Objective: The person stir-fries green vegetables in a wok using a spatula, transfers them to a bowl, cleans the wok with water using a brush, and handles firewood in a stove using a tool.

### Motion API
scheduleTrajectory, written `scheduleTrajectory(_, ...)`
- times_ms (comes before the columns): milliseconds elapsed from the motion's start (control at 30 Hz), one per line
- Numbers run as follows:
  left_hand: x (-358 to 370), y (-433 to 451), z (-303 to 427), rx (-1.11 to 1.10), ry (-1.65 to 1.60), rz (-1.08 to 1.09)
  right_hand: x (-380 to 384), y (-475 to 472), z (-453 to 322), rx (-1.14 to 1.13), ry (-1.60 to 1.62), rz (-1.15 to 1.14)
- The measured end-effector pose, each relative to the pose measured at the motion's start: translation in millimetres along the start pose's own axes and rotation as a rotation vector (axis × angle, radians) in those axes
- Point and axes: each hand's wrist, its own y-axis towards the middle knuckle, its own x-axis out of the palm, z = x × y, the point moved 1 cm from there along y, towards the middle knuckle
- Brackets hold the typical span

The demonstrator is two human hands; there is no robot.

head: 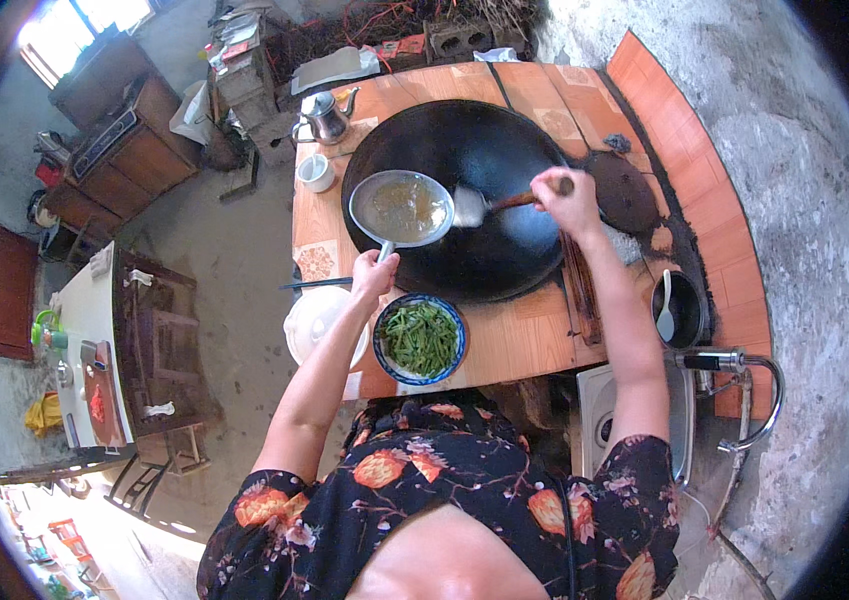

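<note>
My left hand (377,274) grips the handle of a round metal ladle (402,208), which holds a clear, yellowish liquid over the left part of a large black wok (499,262). In my right hand (568,201) is the wooden handle of a spatula (518,201). Its pale blade is blurred and lies beside the ladle's right rim; whether they touch I cannot tell. A blue-patterned bowl (462,341) of cut green vegetables (421,337) stands in front of the wok. Left of it, partly behind my forearm, is a white round container or lid (312,322).
A metal kettle (327,124) and a white cup (315,174) stand on the tiled stove top (514,352). Chopsticks (315,283) lie at its left edge. To the right are a black pot (676,300) with a white spoon (666,319), a faucet (717,361) and a sink (597,390).
</note>
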Motion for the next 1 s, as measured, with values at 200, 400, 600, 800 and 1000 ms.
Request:
scheduleTrajectory(200,-13,-17,7,0.009,-0.002,0.038,4,45,-25,0.427,0.153,0.023)
scheduleTrajectory(400,-13,-19,11,0.039,0.065,0.014,91,15,58,0.406,0.424,0.255)
scheduleTrajectory(600,-18,-25,3,0.01,0.036,0.027,30,42,-8,0.129,-0.117,-0.042)
scheduleTrajectory(800,-20,-22,-6,-0.006,0.006,0.02,0,20,31,0.291,-0.034,0.014)
scheduleTrajectory(1000,-20,-21,-13,-0.026,-0.036,0.032,74,-29,136,0.431,0.674,0.185)
